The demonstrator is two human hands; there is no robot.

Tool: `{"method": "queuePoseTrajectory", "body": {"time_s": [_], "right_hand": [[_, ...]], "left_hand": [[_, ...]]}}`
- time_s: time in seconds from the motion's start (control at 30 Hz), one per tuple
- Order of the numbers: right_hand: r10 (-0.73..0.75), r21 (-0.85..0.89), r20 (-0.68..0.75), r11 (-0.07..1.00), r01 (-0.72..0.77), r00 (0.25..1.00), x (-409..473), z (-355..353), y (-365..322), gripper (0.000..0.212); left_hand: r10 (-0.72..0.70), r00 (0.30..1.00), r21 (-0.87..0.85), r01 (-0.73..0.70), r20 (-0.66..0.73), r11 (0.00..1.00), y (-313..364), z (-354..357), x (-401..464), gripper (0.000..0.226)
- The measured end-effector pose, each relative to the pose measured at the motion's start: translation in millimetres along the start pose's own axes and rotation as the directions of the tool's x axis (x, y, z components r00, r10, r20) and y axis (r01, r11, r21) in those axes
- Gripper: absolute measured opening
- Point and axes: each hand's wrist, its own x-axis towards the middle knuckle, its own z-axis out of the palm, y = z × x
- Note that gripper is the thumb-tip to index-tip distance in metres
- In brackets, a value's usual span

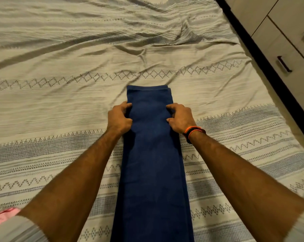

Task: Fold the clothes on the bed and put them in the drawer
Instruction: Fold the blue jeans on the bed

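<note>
- Two hands grip our blue cloth (pixel 152 154), lying as a long strip on the bed (pixel 60 67).
- Left hand (pixel 119 117) pinches its left edge.
- Right hand (pixel 180 117) pinches the right edge.
- Uneven pulling could skew our fold.

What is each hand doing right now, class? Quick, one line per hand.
Left hand: fingers curled, gripping the left edge of the blue cloth.
Right hand: fingers curled, gripping the cloth's right edge.
</note>
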Motion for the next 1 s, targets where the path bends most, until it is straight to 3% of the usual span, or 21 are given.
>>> {"method": "queuePoseTrajectory", "body": {"time_s": [0.13, 0.2, 0.23, 0.3, 0.33, 0.4, 0.5, 0.57, 0.63, 0.67, 0.73, 0.87, 1.0], "right_hand": [[-0.029, -0.017, -0.043, 0.999, 0.028, 0.999, 0, 3, 1, 0.054], [-0.121, -0.179, -0.085, 0.978, 0.104, 0.989, -7, 8, 3, 0.057], [-0.242, -0.332, -0.111, 0.923, 0.193, 0.964, -12, 14, 5, 0.06], [-0.457, -0.5, -0.065, 0.785, 0.367, 0.887, -20, 26, 11, 0.059], [-0.467, -0.519, 0.028, 0.749, 0.412, 0.884, -24, 31, 14, 0.059], [-0.359, -0.552, 0.199, 0.728, 0.407, 0.912, -26, 37, 22, 0.066], [-0.3, -0.57, 0.211, 0.736, 0.367, 0.93, -29, 35, 22, 0.079], [-0.444, -0.528, 0.11, 0.732, 0.431, 0.889, -43, 32, 16, 0.092], [-0.58, -0.506, 0.099, 0.671, 0.543, 0.809, -65, 36, 17, 0.1], [-0.585, -0.522, 0.138, 0.643, 0.56, 0.799, -79, 40, 24, 0.103], [-0.48, -0.558, 0.196, 0.662, 0.5, 0.855, -104, 47, 43, 0.105], [-0.222, -0.564, 0.113, 0.788, 0.246, 0.969, -121, 48, 73, 0.112], [-0.194, -0.491, 0.054, 0.849, 0.195, 0.98, -116, 43, 65, 0.114]], "left_hand": [[0.051, 0.999, 0.106, -0.052, 0.016, 0.993, -2, 4, 3, 0.07], [0.103, 0.995, 0.17, -0.103, 0.014, 0.98, -2, 6, 3, 0.072], [0.134, 0.991, 0.195, -0.13, -0.01, 0.972, -3, 7, 2, 0.073], [0.333, 0.943, 0.389, -0.299, -0.021, 0.871, -7, 12, -3, 0.071], [0.42, 0.906, 0.497, -0.391, 0.057, 0.775, -12, 14, -4, 0.069], [0.358, 0.891, 0.56, -0.453, 0.277, 0.694, -20, 19, -3, 0.075], [0.204, 0.89, 0.625, -0.436, 0.409, 0.648, -28, 20, 3, 0.085], [0.173, 0.888, 0.642, -0.431, 0.426, 0.633, -25, 19, 4, 0.085], [0.139, 0.895, 0.667, -0.413, 0.425, 0.62, -23, 21, 3, 0.084], [0.125, 0.897, 0.677, -0.405, 0.423, 0.615, -22, 22, 2, 0.083], [0.098, 0.901, 0.693, -0.391, 0.422, 0.605, -23, 23, 1, 0.083], [0.075, 0.905, 0.713, -0.379, 0.419, 0.59, -24, 25, 1, 0.081], [0.072, 0.905, 0.706, -0.375, 0.42, 0.601, -25, 26, 1, 0.081]]}}
